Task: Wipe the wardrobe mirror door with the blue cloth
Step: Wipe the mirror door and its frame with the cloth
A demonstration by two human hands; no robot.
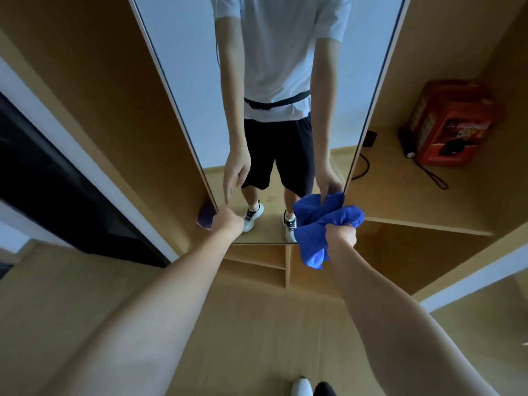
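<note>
A purple object [206,216] is seen on the floor by the mirror door's lower left corner. Just beside it, the left hand [227,225] is held at the lower left edge of the wardrobe mirror door [197,81]; whether its grip is spread or curled cannot be told. The blue cloth [323,227] is bunched in the right hand [342,235], its grip curled round the fabric, against the glass near the lower right corner. A red box [450,124] is seen on the open shelf [394,195] at far right.
</note>
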